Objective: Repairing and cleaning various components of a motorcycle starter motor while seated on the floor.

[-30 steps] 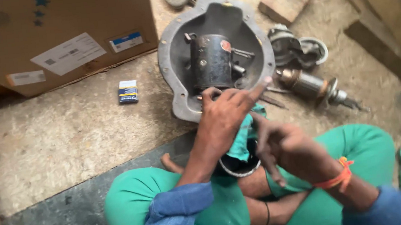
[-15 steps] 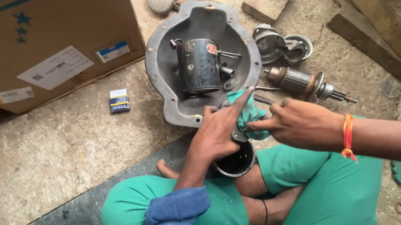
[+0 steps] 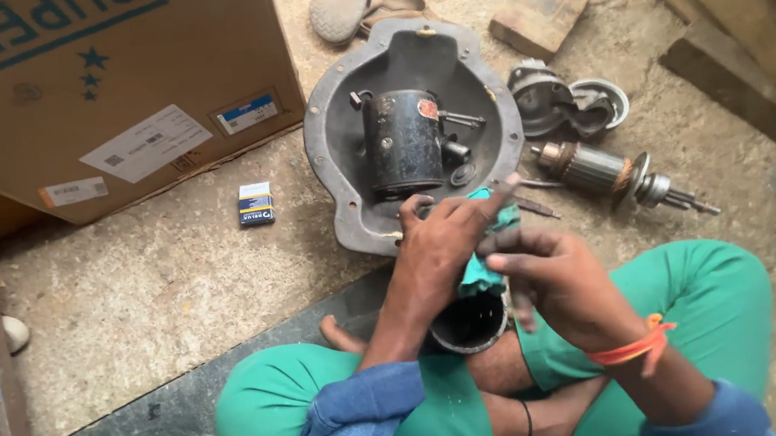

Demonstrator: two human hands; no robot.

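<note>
The dark metal cylinder (image 3: 468,324) stands with its open mouth up, low in the middle of the scene, over the crossed legs in green trousers (image 3: 351,407). The left hand (image 3: 440,246) comes down on it from the left, its fingers (image 3: 493,198) partly spread and closed around a green cloth (image 3: 484,270) that is pushed into the top edge of the cylinder. The right hand (image 3: 551,282) is just beside it on the right, its fingers curled on the same cloth and on the cylinder rim. Just far of the hands lies a grey cast housing (image 3: 342,155) like a shallow bowl, and a black motor body (image 3: 404,143) rests inside it; the near rim of the housing nearly meets the left hand. To the right of it lie a copper-wound armature (image 3: 602,169) and a round end cover (image 3: 550,97). On the far left a cardboard box (image 3: 52,91) closes the floor, with a small blue packet (image 3: 255,204) near it. Bare concrete floor (image 3: 144,294) is open at the left of the knees.
</note>
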